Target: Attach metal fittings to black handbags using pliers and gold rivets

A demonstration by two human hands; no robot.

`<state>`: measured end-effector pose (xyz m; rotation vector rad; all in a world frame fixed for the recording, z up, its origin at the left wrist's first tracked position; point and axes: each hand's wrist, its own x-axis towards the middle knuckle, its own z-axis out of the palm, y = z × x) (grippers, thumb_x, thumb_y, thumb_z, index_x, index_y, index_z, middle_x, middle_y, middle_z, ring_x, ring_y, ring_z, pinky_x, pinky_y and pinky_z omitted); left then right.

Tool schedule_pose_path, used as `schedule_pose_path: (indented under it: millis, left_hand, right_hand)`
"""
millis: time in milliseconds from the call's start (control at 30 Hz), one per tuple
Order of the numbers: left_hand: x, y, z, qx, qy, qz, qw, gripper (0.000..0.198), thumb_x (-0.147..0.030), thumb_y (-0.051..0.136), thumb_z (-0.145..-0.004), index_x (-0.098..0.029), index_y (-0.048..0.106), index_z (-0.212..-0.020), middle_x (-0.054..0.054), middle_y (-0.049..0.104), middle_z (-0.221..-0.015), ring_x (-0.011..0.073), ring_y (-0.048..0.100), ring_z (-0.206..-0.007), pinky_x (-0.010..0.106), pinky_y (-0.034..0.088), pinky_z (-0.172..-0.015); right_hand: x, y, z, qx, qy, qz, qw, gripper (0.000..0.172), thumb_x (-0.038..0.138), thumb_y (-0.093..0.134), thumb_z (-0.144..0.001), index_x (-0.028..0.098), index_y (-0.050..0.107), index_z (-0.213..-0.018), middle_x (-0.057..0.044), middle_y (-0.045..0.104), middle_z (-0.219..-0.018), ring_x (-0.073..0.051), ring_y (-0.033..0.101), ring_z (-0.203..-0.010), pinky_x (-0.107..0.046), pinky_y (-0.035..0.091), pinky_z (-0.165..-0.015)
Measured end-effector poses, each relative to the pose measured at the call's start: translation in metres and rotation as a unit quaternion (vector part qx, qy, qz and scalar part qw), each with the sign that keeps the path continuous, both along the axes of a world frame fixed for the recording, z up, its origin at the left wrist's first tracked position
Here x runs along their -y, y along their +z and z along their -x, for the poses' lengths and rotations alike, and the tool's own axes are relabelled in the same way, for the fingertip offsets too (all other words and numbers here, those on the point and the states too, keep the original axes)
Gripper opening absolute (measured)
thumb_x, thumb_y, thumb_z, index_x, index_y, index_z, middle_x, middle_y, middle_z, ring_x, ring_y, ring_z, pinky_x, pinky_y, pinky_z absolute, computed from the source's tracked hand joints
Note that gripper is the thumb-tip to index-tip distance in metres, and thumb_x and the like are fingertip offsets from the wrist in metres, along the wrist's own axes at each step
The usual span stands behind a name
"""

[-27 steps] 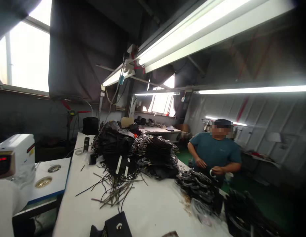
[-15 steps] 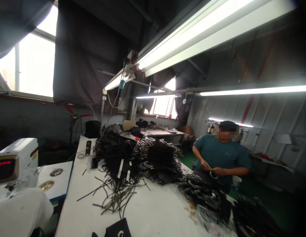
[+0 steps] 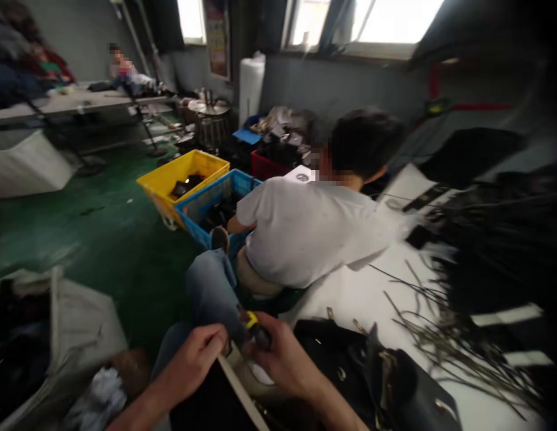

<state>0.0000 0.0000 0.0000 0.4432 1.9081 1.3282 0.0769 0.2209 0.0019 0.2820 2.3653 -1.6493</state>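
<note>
Pinching a pale strip (image 3: 241, 392), the left hand (image 3: 200, 353) sits beside the right hand (image 3: 285, 359), which clutches a yellow-marked tool (image 3: 260, 336), work seemingly unfinished.

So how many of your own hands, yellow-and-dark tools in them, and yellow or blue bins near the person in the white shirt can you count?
Own hands: 2, left hand and right hand
Yellow-and-dark tool: 1, in the right hand
Yellow bin: 1
Blue bin: 1
Total: 5
</note>
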Motion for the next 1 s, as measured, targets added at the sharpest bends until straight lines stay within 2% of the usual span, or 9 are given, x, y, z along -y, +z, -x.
schedule_pose_path:
  millis: [67,133,233,333,467,567,733,833,1000]
  left_hand:
    - [0.016,-0.01,0.001,0.023,0.008,-0.025,0.999,0.042,-0.045,0.045,-0.11,-0.019,0.046,-0.077,-0.003,0.041,-0.075,0.0139,0.039,-0.075,0.031,0.031,-0.069]
    - [0.017,-0.016,0.005,0.042,0.003,-0.054,0.998,0.04,-0.042,0.046,-0.11,-0.019,0.047,-0.077,-0.003,0.041,-0.074,0.0134,0.038,-0.074,0.031,0.03,-0.068]
    - [0.015,-0.018,0.01,0.044,0.007,-0.069,0.997,0.04,-0.04,0.047,-0.11,-0.019,0.047,-0.076,-0.004,0.04,-0.073,0.0126,0.036,-0.072,0.031,0.029,-0.066]
    - [0.021,-0.021,0.012,0.042,0.017,-0.068,0.997,0.04,-0.039,0.046,-0.11,-0.019,0.047,-0.076,-0.004,0.037,-0.073,0.0122,0.035,-0.071,0.032,0.028,-0.065]
    - [0.031,-0.025,0.013,0.064,0.02,-0.087,0.994,0.038,-0.037,0.046,-0.11,-0.019,0.048,-0.076,-0.004,0.039,-0.073,0.0122,0.036,-0.071,0.031,0.03,-0.065]
    - [0.032,-0.028,0.013,0.071,0.026,-0.085,0.993,0.036,-0.034,0.046,-0.109,-0.019,0.05,-0.076,-0.004,0.039,-0.072,0.0121,0.036,-0.07,0.032,0.03,-0.064]
    - [0.027,-0.031,0.012,0.059,0.026,-0.08,0.995,0.033,-0.028,0.047,-0.105,-0.019,0.048,-0.073,-0.004,0.039,-0.069,0.0116,0.036,-0.068,0.032,0.029,-0.063]
    - [0.024,-0.032,0.013,0.052,0.02,-0.074,0.996,0.033,-0.027,0.047,-0.103,-0.019,0.047,-0.072,-0.005,0.038,-0.067,0.0114,0.035,-0.066,0.033,0.027,-0.062]
    - [0.02,-0.034,0.015,0.042,0.015,-0.057,0.997,0.034,-0.029,0.047,-0.103,-0.019,0.045,-0.071,-0.005,0.037,-0.066,0.0111,0.036,-0.066,0.033,0.026,-0.062]
  right_hand:
    - [-0.002,-0.004,0.005,-0.052,0.027,-0.034,0.998,0.032,0.026,0.066,-0.097,0.022,0.071,-0.128,-0.002,0.077,-0.11,-0.021,0.069,-0.099,-0.033,0.055,-0.089]
    - [-0.01,-0.001,0.009,-0.111,0.07,-0.095,0.987,0.037,0.028,0.061,-0.102,0.025,0.067,-0.139,-0.007,0.076,-0.123,-0.025,0.07,-0.112,-0.039,0.058,-0.1]
    - [-0.021,0.001,0.014,-0.197,0.15,-0.225,0.942,0.047,0.021,0.063,-0.099,0.028,0.063,-0.146,-0.01,0.074,-0.13,-0.028,0.066,-0.122,-0.046,0.059,-0.105]
    - [-0.027,-0.002,0.018,-0.233,0.215,-0.348,0.883,0.065,0.013,0.067,-0.089,0.03,0.061,-0.151,-0.008,0.073,-0.135,-0.031,0.063,-0.12,-0.051,0.058,-0.102]
    - [-0.03,-0.005,0.021,-0.239,0.299,-0.442,0.811,0.084,0.003,0.063,-0.083,0.027,0.051,-0.162,-0.008,0.073,-0.132,-0.028,0.064,-0.105,-0.042,0.061,-0.08]
    - [-0.028,-0.003,0.024,-0.257,0.319,-0.477,0.778,0.079,0.003,0.062,-0.088,0.024,0.05,-0.163,-0.01,0.073,-0.129,-0.029,0.063,-0.103,-0.043,0.063,-0.08]
    - [-0.023,0.005,0.028,-0.274,0.309,-0.493,0.766,0.084,-0.001,0.06,-0.085,0.02,0.047,-0.165,-0.013,0.069,-0.14,-0.032,0.06,-0.111,-0.048,0.064,-0.091]
    - [-0.022,0.01,0.031,-0.282,0.299,-0.517,0.75,0.084,-0.001,0.061,-0.084,0.017,0.046,-0.165,-0.015,0.069,-0.138,-0.032,0.059,-0.11,-0.049,0.065,-0.089]
    - [-0.016,0.017,0.039,-0.272,0.33,-0.556,0.713,0.072,0.004,0.064,-0.089,0.016,0.053,-0.159,-0.013,0.07,-0.128,-0.03,0.06,-0.104,-0.046,0.064,-0.083]
